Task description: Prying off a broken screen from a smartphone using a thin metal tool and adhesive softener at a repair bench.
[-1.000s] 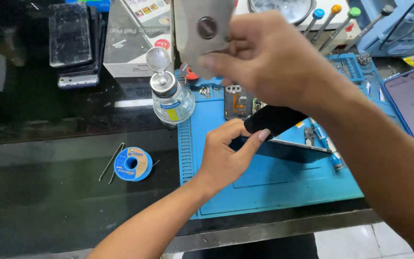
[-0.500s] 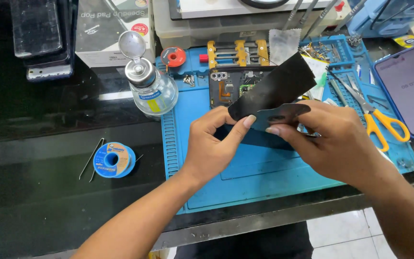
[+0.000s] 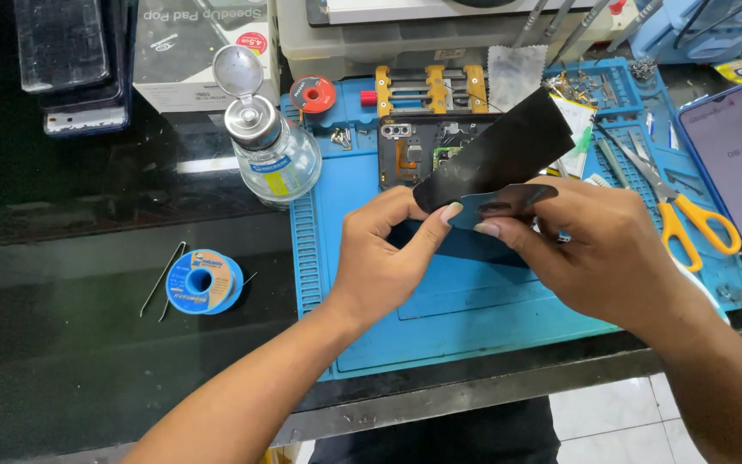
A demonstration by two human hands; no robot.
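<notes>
I see both hands — left hand (image 3: 380,266), right hand (image 3: 599,249) — with fingers pinched on the black sheet (image 3: 500,155): thin, light, flexible; I judge edge grips safest.

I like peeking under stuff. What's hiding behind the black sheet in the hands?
Behind the black sheet, an opened phone shows its camera end and orange cable, clamped in a yellow holder on the blue mat. The phone's right part is covered.

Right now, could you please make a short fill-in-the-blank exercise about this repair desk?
1. Both hands, the left hand and the right hand, hold a thin ____ sheet.
2. The scissors have ____ handles.
3. The work mat is ____.
4. The glass bottle stands with its cap ____.

Missing words: black; yellow; blue; open
</notes>
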